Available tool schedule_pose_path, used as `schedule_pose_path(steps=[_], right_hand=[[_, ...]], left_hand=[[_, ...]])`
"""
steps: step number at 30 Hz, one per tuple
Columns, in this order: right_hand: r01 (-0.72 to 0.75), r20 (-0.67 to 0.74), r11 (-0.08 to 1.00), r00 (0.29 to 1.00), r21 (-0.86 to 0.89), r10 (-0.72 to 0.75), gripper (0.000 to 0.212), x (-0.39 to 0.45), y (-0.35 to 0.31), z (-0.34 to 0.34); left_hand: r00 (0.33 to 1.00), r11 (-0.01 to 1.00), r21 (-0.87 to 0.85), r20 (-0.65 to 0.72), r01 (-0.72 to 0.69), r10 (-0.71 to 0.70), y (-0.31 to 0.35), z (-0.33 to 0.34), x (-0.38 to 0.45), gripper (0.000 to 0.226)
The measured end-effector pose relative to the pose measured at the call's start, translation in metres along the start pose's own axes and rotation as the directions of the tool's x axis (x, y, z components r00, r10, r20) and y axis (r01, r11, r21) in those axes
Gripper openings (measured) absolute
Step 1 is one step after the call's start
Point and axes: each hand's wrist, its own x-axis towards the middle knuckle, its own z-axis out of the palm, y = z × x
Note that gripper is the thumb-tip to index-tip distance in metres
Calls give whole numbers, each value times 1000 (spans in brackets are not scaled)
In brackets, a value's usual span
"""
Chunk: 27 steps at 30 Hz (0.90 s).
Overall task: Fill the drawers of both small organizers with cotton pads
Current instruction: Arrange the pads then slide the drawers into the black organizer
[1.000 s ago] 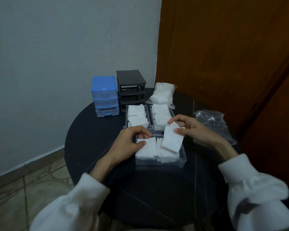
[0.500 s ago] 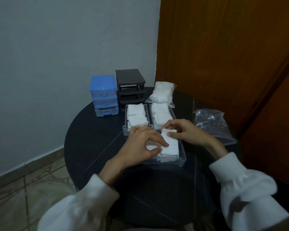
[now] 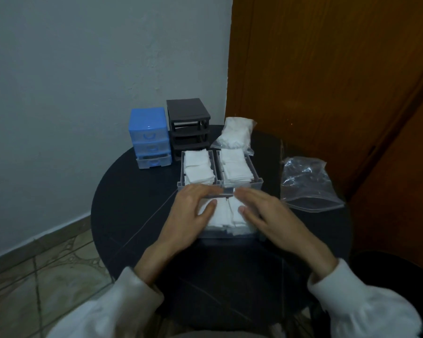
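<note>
Grey wall (image 3: 83, 69), wooden door (image 3: 327, 81), round black table (image 3: 132, 203)

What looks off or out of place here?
Blue organizer's bottom drawer sticks out, not flush like the two above. Dark organizer stands with empty slots, its three filled drawers out on the table.

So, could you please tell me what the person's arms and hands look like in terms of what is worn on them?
Both hands are bare: the left hand and right hand show no gloves, and no rings or watch are visible. Each arm wears a loose, soft white long sleeve, the left sleeve and right sleeve, with the cuffs sitting bunched at the wrists. The cloth is plain, without markings.
</note>
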Motion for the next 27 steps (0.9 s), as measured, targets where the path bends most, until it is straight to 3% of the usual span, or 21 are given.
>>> schedule_pose_path(steps=[7,12,16,23,27], right_hand=[[16,28,994,1000,-108,-13,43,-11,-5,14],[46,48,983,998,-175,-38,43,-11,0,21],[66,72,978,996,-197,-52,58,-11,-1,19],[87,64,973,995,-213,-75,72,-12,5,20],[82,91,977,994,-195,-65,68,-13,8,17]], left_hand=[[969,992,125,240,21,-51,2,10,-17,45],[965,983,180,262,-21,-27,-1,14,-18,45],[959,972,230,283,-48,-19,-3,13,-18,46],[964,991,131,266,-28,-7,-5,13,-21,47],[965,996,88,262,-10,-13,-8,10,-20,51]])
